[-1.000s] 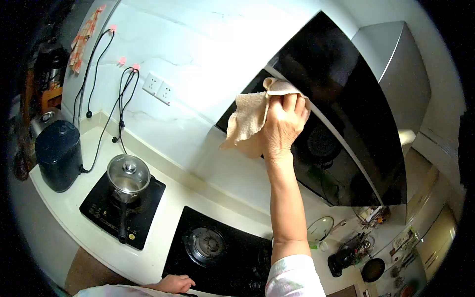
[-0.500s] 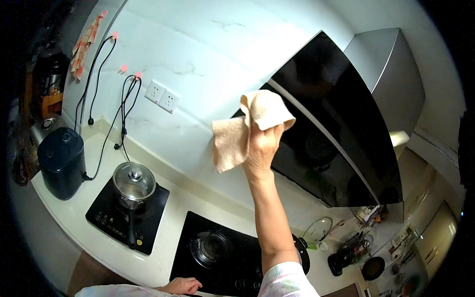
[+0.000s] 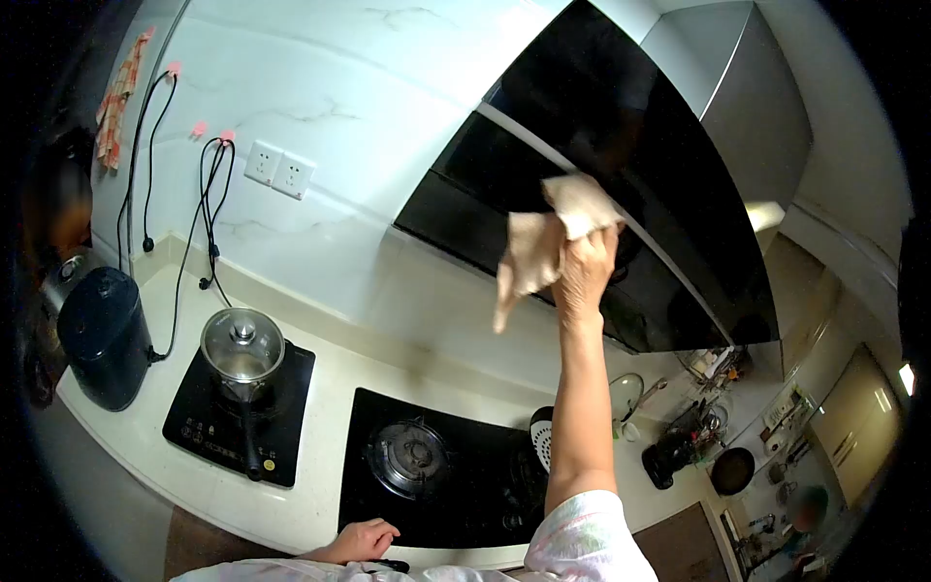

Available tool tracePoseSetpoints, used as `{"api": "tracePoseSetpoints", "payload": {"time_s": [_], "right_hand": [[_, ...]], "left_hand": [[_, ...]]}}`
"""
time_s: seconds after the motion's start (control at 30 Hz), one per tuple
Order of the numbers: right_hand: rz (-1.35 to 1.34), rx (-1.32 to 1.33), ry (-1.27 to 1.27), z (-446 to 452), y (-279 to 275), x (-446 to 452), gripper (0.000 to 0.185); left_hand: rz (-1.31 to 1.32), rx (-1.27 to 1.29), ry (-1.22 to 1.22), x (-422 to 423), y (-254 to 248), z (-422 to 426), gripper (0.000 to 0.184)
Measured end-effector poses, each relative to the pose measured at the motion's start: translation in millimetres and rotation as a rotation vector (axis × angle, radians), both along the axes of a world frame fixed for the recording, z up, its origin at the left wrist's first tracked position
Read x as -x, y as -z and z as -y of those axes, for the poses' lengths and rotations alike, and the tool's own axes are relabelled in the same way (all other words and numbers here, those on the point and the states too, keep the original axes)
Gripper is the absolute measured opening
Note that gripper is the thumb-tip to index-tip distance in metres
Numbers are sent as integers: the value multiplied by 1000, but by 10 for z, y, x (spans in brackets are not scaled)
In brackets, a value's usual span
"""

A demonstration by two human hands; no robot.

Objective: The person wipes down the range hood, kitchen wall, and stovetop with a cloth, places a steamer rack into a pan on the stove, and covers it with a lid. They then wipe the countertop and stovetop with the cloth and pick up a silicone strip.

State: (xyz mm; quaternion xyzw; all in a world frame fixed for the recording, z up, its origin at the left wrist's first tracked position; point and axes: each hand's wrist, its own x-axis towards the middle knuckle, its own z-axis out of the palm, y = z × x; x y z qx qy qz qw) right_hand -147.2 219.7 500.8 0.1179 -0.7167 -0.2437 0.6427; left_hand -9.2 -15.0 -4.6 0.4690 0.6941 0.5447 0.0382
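Note:
My right hand is raised at arm's length, its fingers closed on a beige cloth. The cloth lies against the lower front of the black range hood, near its pale trim strip, and one corner hangs down loose. Low in the view, my left hand rests at the front edge of the black gas stove. Its fingers are loosely bent and nothing shows in them. My right forearm covers part of the stove's right side, where a dark pan with a perforated pale piece partly shows.
A lidded saucepan stands on an induction cooker to the left. Beside it is a dark kettle-like appliance. Cords hang below wall sockets. A glass lid and a frying pan are at the right.
My right hand has moved the cloth rightward, from the hood's left edge onto its front. The view has shifted a little. My left hand stays by the stove's front edge.

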Motion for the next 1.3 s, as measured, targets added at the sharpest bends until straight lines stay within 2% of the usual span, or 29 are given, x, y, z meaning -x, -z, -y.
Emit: {"api": "tracePoseSetpoints", "payload": {"time_s": [0.07,0.1,0.17,0.23,0.27,0.37,0.47,0.7,0.77,0.8,0.83,0.9,0.97,1.0,1.03,1.1,1.2,1.3], "right_hand": [[-7,175,-11,-284,126,-162,29],[-25,357,-275,-259,163,-260,30],[-33,623,-311,-952,366,-332,44],[272,398,-509,-1228,483,-696,43],[358,394,-576,-1294,616,-874,44],[323,764,-743,-1229,1108,-1283,45],[286,1000,-864,-1144,1488,-1560,46],[372,1276,-1045,-1042,2123,-2055,49],[412,1330,-1094,-1040,2270,-2179,49],[433,1353,-1118,-1045,2333,-2235,50],[454,1377,-1142,-1044,2388,-2288,50],[487,1433,-1187,-1080,2488,-2390,51],[516,1481,-1229,-1118,2579,-2475,52],[535,1508,-1246,-1138,2618,-2523,52],[553,1540,-1262,-1161,2658,-2579,53],[593,1601,-1296,-1210,2748,-2663,53],[719,1765,-1315,-1334,2898,-2868,55],[899,2028,-1266,-1427,3170,-3143,56]], "left_hand": [[0,-22,-13,-17,-32,25,15],[-12,-23,-19,-22,-35,24,14],[-13,-1,-27,-20,-76,-11,14],[16,66,-25,-21,-168,29,14],[15,45,-37,-22,-208,28,14],[-26,55,-55,-7,-157,-17,11],[-94,31,-90,-26,-36,-62,8],[103,7,-96,-198,-332,-26,11],[99,-143,-133,-245,-477,-168,12],[220,-139,-121,-315,-599,-256,12],[190,-166,-133,-350,-846,-360,11],[277,-286,-134,-392,-1010,-661,14],[343,-347,15,-380,-1342,-910,32],[371,-437,124,-365,-1403,-1069,39],[510,-609,251,-421,-1464,-1199,38],[563,-507,373,-366,-1468,-1333,37],[814,-412,347,-526,-1643,-1278,36],[1000,-529,351,-756,-1731,-1109,34]]}}
